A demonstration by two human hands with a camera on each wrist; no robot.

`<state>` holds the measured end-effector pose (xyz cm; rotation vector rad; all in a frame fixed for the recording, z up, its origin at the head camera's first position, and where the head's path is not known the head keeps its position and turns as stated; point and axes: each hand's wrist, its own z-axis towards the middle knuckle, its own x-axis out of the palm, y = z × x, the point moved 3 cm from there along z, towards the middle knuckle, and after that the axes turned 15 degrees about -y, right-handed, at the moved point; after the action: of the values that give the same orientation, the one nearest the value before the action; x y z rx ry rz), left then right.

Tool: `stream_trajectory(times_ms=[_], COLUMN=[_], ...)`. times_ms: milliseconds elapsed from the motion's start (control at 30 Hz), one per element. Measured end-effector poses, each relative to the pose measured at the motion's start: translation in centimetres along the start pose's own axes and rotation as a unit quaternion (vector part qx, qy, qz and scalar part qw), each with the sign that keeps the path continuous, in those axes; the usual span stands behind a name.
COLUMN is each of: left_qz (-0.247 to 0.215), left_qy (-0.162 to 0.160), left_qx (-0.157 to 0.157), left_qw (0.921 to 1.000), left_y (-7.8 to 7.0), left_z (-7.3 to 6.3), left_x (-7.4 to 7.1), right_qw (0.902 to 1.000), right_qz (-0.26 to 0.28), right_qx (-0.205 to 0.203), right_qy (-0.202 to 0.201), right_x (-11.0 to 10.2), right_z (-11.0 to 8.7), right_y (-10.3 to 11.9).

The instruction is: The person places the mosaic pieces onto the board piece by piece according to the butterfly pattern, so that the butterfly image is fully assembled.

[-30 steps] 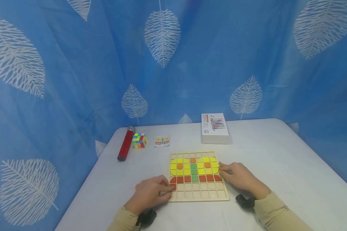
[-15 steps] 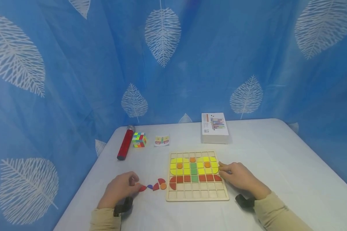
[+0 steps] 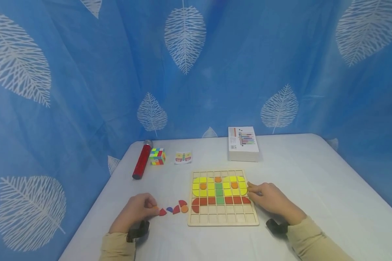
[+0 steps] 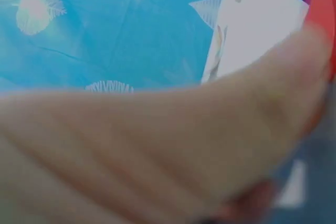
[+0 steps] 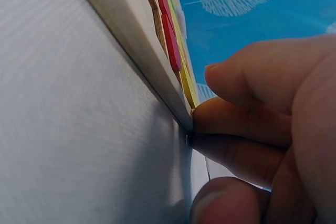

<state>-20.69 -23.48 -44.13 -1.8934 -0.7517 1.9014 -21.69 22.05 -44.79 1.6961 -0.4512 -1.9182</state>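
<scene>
In the head view my left hand [image 3: 135,210] is at the table's left. Its thumb and fingers pinch a red quarter-circle piece [image 3: 162,212], which the left wrist view shows close up beside the thumb [image 4: 299,59]. A bit of orange shows by the fingertips. My right hand [image 3: 269,199] holds the right edge of a wooden grid board [image 3: 223,219] with its fingertips. In the right wrist view two fingertips meet at the board's edge. Yellow pieces [image 3: 200,193], red pieces [image 3: 203,202], green squares [image 3: 219,193] and orange discs [image 3: 218,179] lie in the grid's cells.
Between left hand and board lie a blue piece [image 3: 169,209], more red pieces [image 3: 176,209] and an orange disc [image 3: 184,208]. Behind stand a red tube [image 3: 141,161], a puzzle cube [image 3: 158,156], a picture card [image 3: 183,157] and a white box [image 3: 243,144].
My left hand has gone left from the board's lower left to the loose pieces. A red quarter-circle piece now sits in the grid's lower left. The right hand has stayed on the edge.
</scene>
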Motion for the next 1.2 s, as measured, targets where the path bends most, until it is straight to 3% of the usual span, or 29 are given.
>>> stream_trajectory(times_ms=[100, 200, 300, 400, 433, 467, 533, 733, 900, 1067, 1133, 1200], left_qz=[0.019, 0.015, -0.004, 0.016, 0.028, 0.038, 0.058, 0.093, 0.114, 0.121, 0.112, 0.105], left_qy=[-0.062, -0.131, -0.159, -0.166, -0.173, -0.175, -0.18, -0.138, -0.119, -0.126, -0.147, -0.172], left_qx=[0.037, 0.129, 0.284, 0.426, 0.457, 0.476, 0.498, 0.517, 0.504, 0.498, 0.474, 0.422], left_qw=[0.9972, 0.9828, 0.9454, 0.8892, 0.8719, 0.8607, 0.8463, 0.8399, 0.8477, 0.8496, 0.861, 0.8839], left_y=[-1.2, -3.8, -7.2, -9.7, -10.2, -10.6, -11.0, -10.8, -10.7, -10.8, -10.5, -9.9], left_z=[-0.2, -0.9, -2.4, -3.8, -4.2, -4.4, -4.5, -4.4, -4.6, -4.8, -4.5, -4.0], left_x=[0.0, 1.5, 4.1, 6.4, 7.0, 7.4, 8.0, 8.4, 8.4, 8.3, 7.9, 7.1], right_qw=[1.0, 1.0, 0.9999, 0.9998, 0.9998, 0.9998, 0.9998, 1.0, 1.0, 0.9999, 0.9999, 0.9999], right_qz=[0.002, 0.0, -0.002, 0.001, 0.001, 0.001, 0.001, 0.0, 0.0, 0.004, 0.006, 0.008], right_qx=[-0.002, -0.007, -0.013, -0.017, -0.018, -0.018, -0.018, -0.009, -0.008, -0.01, -0.008, -0.009], right_qy=[-0.001, -0.003, -0.005, -0.006, -0.005, -0.005, -0.004, -0.003, -0.003, -0.004, -0.004, -0.002], right_x=[0.1, 0.1, 0.1, 0.0, 0.0, -0.1, -0.2, -0.2, -0.2, -0.3, -0.2, -0.2], right_z=[0.0, -0.1, 0.0, 0.1, 0.1, 0.1, 0.1, 0.1, 0.0, -0.1, -0.2, -0.2], right_y=[0.0, 0.1, 0.0, 0.2, 0.2, 0.2, 0.3, 0.3, 0.1, 0.1, 0.1, 0.1])
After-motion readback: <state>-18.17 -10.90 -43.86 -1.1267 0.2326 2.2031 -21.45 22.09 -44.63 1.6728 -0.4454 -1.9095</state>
